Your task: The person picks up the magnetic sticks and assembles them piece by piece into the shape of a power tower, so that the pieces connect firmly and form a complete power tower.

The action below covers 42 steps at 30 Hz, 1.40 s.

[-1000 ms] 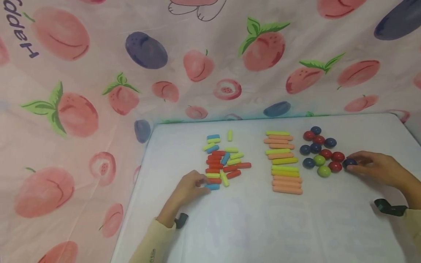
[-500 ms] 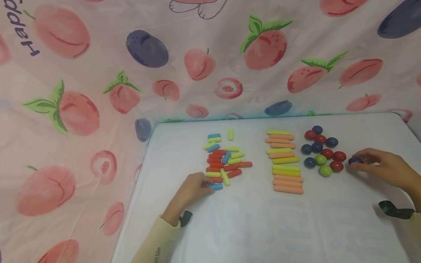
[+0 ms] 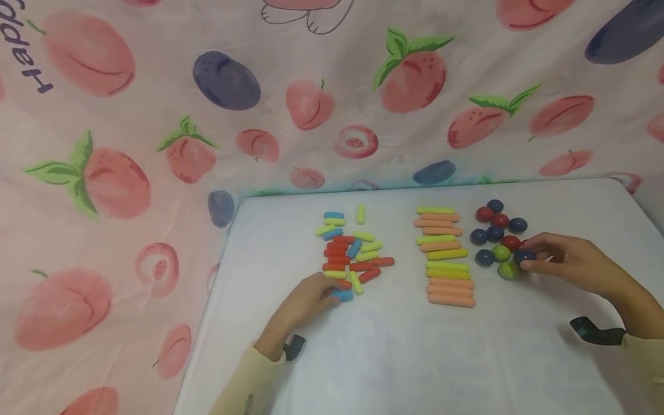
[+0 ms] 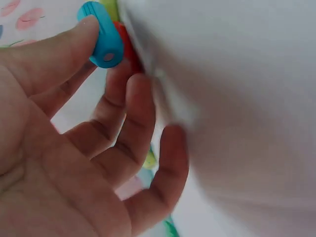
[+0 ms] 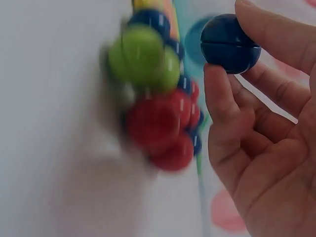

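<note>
My left hand point(image 3: 303, 302) pinches a short blue ridged stick point(image 4: 104, 39) between thumb and finger, at the near end of a group of short sticks. Right beside it is a red stick point(image 4: 129, 49), partly hidden by the fingers. On the right, my right hand point(image 3: 578, 262) holds a glossy dark blue ball point(image 5: 230, 44) with a seam round it, between thumb and fingertips. In the head view this ball overlaps the near right side of a cluster of balls, which includes a green ball point(image 3: 508, 270) and a red ball point(image 3: 510, 242); the hand hides part of the cluster.
Longer sticks, such as an orange stick point(image 3: 451, 301) and a yellow stick point(image 3: 447, 254), lie in a column mid-table. A yellow-green stick point(image 3: 361, 214) stands apart at the back. A fruit-patterned cloth point(image 3: 306, 52) rises behind the white table point(image 3: 394, 357).
The right hand first drew the dark blue ball slightly right, then carried it left over the cluster's edge. The left hand has shifted a little right with the blue stick.
</note>
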Motion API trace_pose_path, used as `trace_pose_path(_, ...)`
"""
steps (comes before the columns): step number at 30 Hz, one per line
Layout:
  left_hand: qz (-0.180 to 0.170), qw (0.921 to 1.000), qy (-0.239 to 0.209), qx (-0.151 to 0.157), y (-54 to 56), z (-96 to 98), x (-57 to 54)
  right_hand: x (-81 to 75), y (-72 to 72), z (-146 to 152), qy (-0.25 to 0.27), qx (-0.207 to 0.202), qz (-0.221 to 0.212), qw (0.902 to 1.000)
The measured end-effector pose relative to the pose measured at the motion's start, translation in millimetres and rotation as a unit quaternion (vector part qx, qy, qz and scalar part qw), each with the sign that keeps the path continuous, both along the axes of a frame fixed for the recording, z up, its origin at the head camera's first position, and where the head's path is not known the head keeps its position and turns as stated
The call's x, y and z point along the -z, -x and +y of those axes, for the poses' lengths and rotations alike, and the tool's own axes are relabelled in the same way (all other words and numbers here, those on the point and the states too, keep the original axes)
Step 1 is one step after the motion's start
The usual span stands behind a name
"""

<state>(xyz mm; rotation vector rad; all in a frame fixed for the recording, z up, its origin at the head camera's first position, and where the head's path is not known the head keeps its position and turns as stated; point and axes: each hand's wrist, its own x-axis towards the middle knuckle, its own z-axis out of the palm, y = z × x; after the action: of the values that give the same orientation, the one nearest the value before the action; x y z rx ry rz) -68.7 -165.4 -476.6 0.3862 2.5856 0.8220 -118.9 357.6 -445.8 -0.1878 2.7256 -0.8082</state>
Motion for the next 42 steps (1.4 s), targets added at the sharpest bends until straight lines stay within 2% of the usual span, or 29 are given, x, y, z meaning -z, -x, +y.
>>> trace_pose_path(2, -0.004, 0.9998, 0.004, 0.019, -2.4, 3.5, -2.1, -3.4, -3.5, -13, 0.017, -0.014, -0.002, 0.9998)
trace_pose_path(5, -0.023, 0.9986, -0.014, 0.045, -4.4, 14.1, -3.9, -7.5, -7.9, -32, 0.049, -0.040, -0.001, 0.9980)
trace_pose_path(8, -0.032, 0.9962, -0.016, 0.079, -5.9, 27.8, -2.0, -8.5, -11.0, -53, 0.094, -0.076, -0.008, 0.9926)
trace_pose_path(11, -0.016, 0.9945, -0.007, 0.103, -5.2, 41.9, 2.2, -5.2, -12.4, -73, 0.139, -0.118, -0.012, 0.9832)
trace_pose_path(14, 0.001, 0.9939, -0.013, 0.110, -2.0, 53.5, 5.4, 1.2, -12.0, -95, 0.153, -0.159, -0.011, 0.9752)
trace_pose_path(16, 0.012, 0.9935, -0.017, 0.112, 0.6, 59.4, 6.1, 5.7, -11.4, -109, 0.147, -0.180, -0.006, 0.9725)
trace_pose_path(20, 0.013, 0.9931, -0.031, 0.112, 5.2, 68.5, 3.3, 13.1, -12.5, -135, 0.125, -0.198, 0.015, 0.9722)
trace_pose_path(27, 0.018, 0.9947, -0.017, 0.100, 7.8, 73.8, 1.4, 22.2, -14.6, -168, 0.081, -0.213, 0.049, 0.9725)
trace_pose_path(33, 0.023, 0.9948, -0.005, 0.099, 6.5, 75.5, 1.3, 28.2, -17.4, -185, 0.016, -0.217, 0.047, 0.9750)
trace_pose_path(42, 0.052, 0.9909, 0.041, 0.117, 3.6, 78.5, 4.6, 27.6, -20.9, -198, -0.021, -0.221, 0.046, 0.9739)
